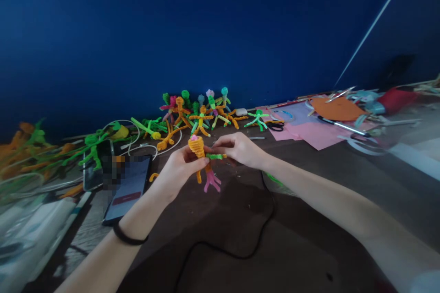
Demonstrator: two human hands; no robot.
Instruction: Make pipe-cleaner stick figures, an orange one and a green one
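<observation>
While the left hand (177, 165) holds an orange fuzzy-wire figure with a spiral-wound head (196, 146) over the dark wooden table (309, 242), the right hand (240, 149) works at its side by a short green fuzzy limb (216, 156). Step in hand looks like shaping or fixing that limb; my read only. Left grip: grasping the figure, thumb across its front, other fingers mostly hidden. Right grip: thumb and fingertips drawn together near the limb's root; contact partly hidden, can't tell if they pinch it. Figure is between both hands, slightly tilted, pink branching end (212, 182) pointing down. Next move probably calls for a steady left hold and a small right-hand twist or press, light enough not to kink the limb. Pose: forearms converge from the lower corners, left one wearing a black wristband (129, 236), right one stretched longer. Multicoloured fuzzy-wire figures (201, 116) are grouped just beyond the hands.
</observation>
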